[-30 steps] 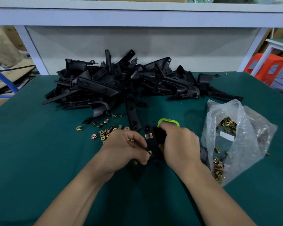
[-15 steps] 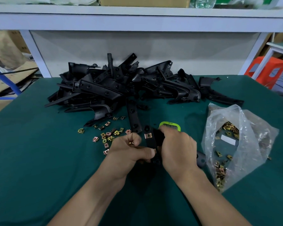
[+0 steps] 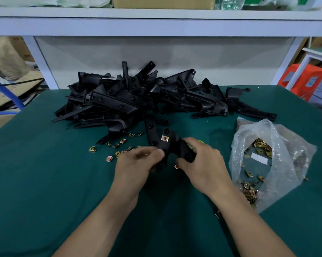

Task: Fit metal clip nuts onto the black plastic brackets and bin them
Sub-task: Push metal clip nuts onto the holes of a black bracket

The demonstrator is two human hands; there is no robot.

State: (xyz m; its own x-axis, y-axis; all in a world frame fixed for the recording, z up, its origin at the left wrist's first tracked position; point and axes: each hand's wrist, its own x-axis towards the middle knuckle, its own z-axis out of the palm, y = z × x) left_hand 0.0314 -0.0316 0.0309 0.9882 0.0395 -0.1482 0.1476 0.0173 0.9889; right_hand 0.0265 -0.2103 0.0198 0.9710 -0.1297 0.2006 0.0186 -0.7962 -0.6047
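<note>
A: Where is the part being worked on?
B: The curved black plastic bracket (image 3: 175, 147) is held between both hands over the green cloth table (image 3: 36, 182), in front of the heap of black plastic brackets (image 3: 138, 97).
A: And the hands?
B: The right hand (image 3: 202, 164) curls its fingers round the bracket's right end. The left hand (image 3: 138, 164) pinches the near left edge with bent fingers, though it is slightly blurred.
A: Any nuts?
B: One brass-coloured metal clip nut (image 3: 164, 138) sits on the bracket's upper part. Loose clip nuts (image 3: 122, 140) lie scattered on the cloth to the left of the hands, and more lie in the clear plastic bag (image 3: 286, 145) at the right.
</note>
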